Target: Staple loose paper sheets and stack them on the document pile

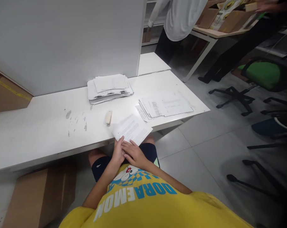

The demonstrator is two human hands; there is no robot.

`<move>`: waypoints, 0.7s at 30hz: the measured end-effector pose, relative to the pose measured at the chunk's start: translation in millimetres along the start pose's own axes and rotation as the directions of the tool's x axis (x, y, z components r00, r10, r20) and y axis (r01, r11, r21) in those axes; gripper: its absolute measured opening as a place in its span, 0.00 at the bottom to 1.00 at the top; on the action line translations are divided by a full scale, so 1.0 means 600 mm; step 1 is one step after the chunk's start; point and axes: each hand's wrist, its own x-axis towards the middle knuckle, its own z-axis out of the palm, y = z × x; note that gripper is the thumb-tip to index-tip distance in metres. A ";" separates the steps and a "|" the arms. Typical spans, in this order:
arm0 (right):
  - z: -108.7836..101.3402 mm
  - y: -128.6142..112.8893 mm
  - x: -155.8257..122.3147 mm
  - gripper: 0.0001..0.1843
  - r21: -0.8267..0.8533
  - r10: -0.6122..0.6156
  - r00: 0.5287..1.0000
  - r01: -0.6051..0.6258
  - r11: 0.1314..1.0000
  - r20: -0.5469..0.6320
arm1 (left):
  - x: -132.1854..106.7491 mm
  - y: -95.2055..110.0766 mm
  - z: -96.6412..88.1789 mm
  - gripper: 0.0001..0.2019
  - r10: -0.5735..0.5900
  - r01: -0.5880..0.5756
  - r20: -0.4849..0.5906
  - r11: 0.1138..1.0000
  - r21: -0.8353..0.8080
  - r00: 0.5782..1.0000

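A few printed sheets of paper (134, 127) reach from my lap over the table's front edge. My left hand (118, 152) grips them at their near left corner, with its thumb on top and the other fingers mostly hidden. My right hand (136, 155) lies against the near edge of the sheets and touches my left hand, its fingers stretched out rather than wrapped round. Just beyond the sheets, a small cream-coloured stapler (108, 117) stands on the white table (48, 126). To the right of it, fanned printed papers (168, 106) lie near the table's end.
A thick paper stack (110, 88) sits against the grey partition (69, 41). Cardboard boxes are at the table's left end (9, 91) and under it (36, 196). Two people stand beyond, near a second table (212, 32) with boxes. Office chairs (262, 76) stand at right.
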 end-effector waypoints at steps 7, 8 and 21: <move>-0.024 -0.007 0.002 0.19 -0.027 -0.177 0.983 0.175 0.984 -0.048 | -0.001 0.008 -0.031 0.13 -0.028 0.016 -0.136 0.996 -0.088 0.990; -0.032 0.000 0.004 0.18 -0.033 -0.110 0.987 0.107 0.994 -0.118 | 0.000 0.004 -0.036 0.12 -0.024 0.013 -0.151 0.997 -0.076 0.988; -0.122 0.153 -0.078 0.32 0.720 0.898 0.403 -0.675 0.161 0.176 | -0.017 -0.018 -0.111 0.15 0.008 0.001 -0.112 0.997 0.078 0.994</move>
